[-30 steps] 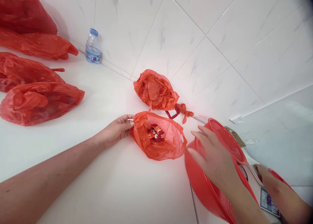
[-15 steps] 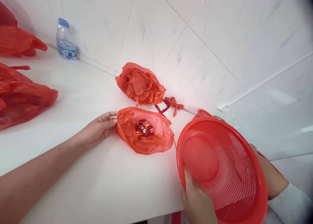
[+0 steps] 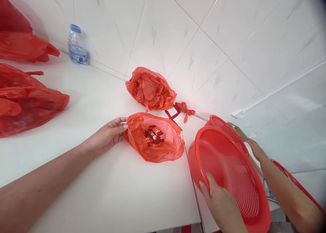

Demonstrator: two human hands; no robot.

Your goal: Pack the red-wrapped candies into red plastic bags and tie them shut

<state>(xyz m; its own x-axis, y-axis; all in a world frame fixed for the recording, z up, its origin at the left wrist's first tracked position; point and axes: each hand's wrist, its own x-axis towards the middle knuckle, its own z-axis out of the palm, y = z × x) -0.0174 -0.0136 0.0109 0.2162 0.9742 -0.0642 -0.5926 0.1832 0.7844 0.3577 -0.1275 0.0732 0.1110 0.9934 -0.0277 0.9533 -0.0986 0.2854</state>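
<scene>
An open red plastic bag lies on the white counter, with several red wrapped sweets inside it. My left hand pinches the bag's left edge. My right hand grips the near rim of a red perforated basket, which is tilted up off the counter's right edge. A second red basket sits just behind it.
Another person's hand reaches in from the right, close to the baskets, with a further red rim beside that arm. A crumpled red bag lies by the tiled wall. A water bottle and several full red bags are at the left.
My right hand went from hovering over the basket to gripping its rim, and the basket has been lifted and tilted. My left hand stayed on the bag's edge.
</scene>
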